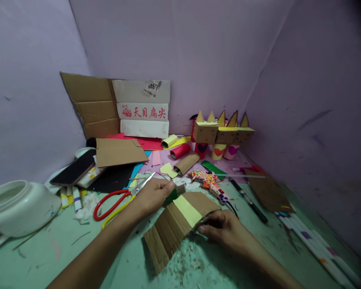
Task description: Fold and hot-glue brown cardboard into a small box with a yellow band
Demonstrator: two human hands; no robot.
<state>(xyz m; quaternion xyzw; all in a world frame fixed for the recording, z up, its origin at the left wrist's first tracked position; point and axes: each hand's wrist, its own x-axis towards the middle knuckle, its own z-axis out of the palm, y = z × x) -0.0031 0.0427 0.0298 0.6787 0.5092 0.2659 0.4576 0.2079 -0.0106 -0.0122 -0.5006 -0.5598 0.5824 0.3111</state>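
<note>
My right hand (221, 228) grips the edge of a creased piece of brown cardboard (162, 237), thumb on top. A pale yellow paper strip (188, 210) lies across that cardboard. My left hand (156, 194) is closed just beyond the cardboard's far left side, at a small dark green piece (171, 196) partly hidden by the fingers and the cardboard. Scissors (138, 186) with one red and one yellow handle lie open beside my left wrist. A glue gun (209, 180) with a colourful pattern rests on the table beyond the cardboard.
Paper tubes (180, 151) and a brown roll (186, 163) lie behind. Cardboard figures with pointed ears (206, 132) stand at the back right. A white pot (18, 208) and a phone (74, 166) are at left. Markers (309, 241) and a black pen (248, 200) lie at right.
</note>
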